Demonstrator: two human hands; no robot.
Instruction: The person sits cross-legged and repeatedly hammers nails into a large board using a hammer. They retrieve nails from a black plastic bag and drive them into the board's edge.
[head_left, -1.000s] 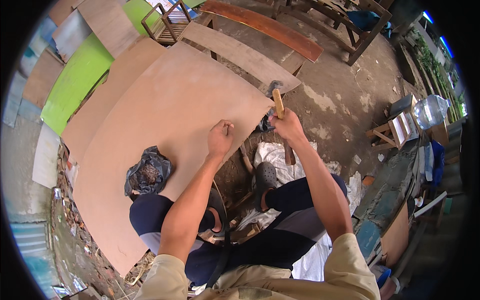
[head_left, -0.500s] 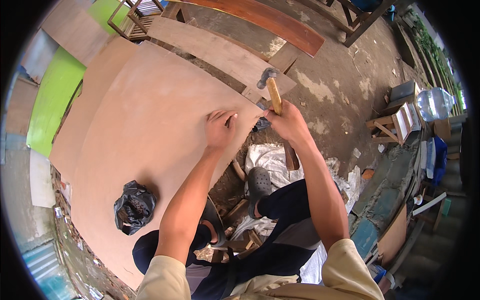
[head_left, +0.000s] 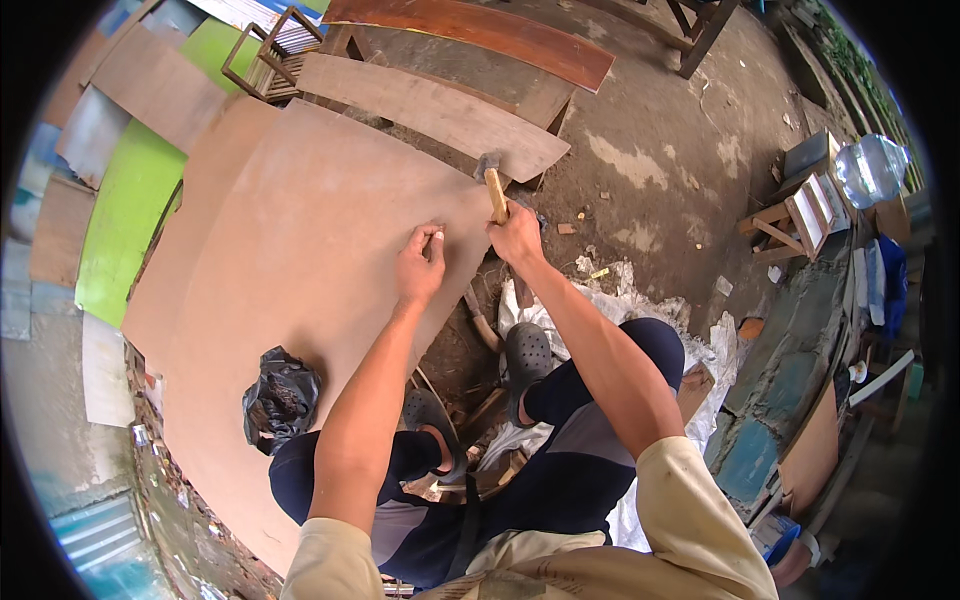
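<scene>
My right hand (head_left: 515,236) is wrapped round the wooden handle of a claw hammer (head_left: 497,196). The hammer's dark metal head points away from me, over the far right corner of a large plywood sheet (head_left: 290,220). Close to the sheet's right edge, my left hand (head_left: 420,266) has thumb and fingertips pinched together near the surface. Whatever they pinch is too small to make out. A black plastic bag (head_left: 282,398) stands open on the sheet by my left forearm, with small dark bits inside that I cannot identify.
Beyond the sheet lie a pale plank (head_left: 430,108) and a reddish-brown board (head_left: 480,35). White sacking (head_left: 590,310) and wood scraps cover ground around my feet. A clear water jug (head_left: 870,172) rests beside a small wooden stand (head_left: 795,222) at right. Green panels (head_left: 130,215) stand at left.
My right hand has brought the hammer leftward, nearer my left hand. My left fingers, curled on the sheet before, are now pinched with the thumb raised. The view has shifted slightly.
</scene>
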